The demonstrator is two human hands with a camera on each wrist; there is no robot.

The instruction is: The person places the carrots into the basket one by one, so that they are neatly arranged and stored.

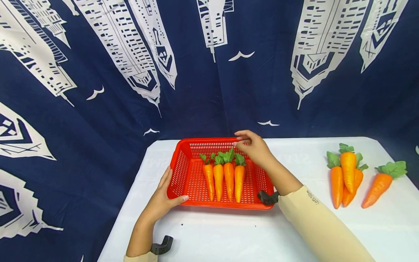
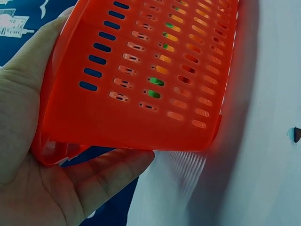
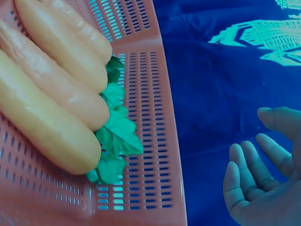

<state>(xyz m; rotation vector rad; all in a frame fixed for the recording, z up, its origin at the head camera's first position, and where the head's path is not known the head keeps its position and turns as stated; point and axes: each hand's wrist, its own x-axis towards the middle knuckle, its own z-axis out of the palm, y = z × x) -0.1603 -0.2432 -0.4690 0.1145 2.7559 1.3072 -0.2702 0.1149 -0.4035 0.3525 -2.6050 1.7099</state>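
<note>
A red slotted basket (image 1: 222, 206) stands on the white table (image 1: 229, 236), with several orange carrots (image 1: 229, 178) laid side by side in it, leaves toward the far wall. My left hand (image 1: 162, 196) lies against the basket's near left corner, fingers straight along the left wall and thumb along the front rim. In the left wrist view the palm (image 2: 28, 141) cups that corner of the basket (image 2: 141, 61). My right hand (image 1: 253, 147) hovers over the far rim above the carrot leaves, fingers loosely bent and empty. The right wrist view shows those fingers (image 3: 263, 183) beside the basket (image 3: 150, 117) and carrots (image 3: 51, 103).
Several more carrots lie on the table at the right: a small pile (image 1: 347, 174) and one apart (image 1: 376, 185) near the right edge. A dark blue cloth with white buildings (image 1: 209, 72) hangs behind and to the left of the table.
</note>
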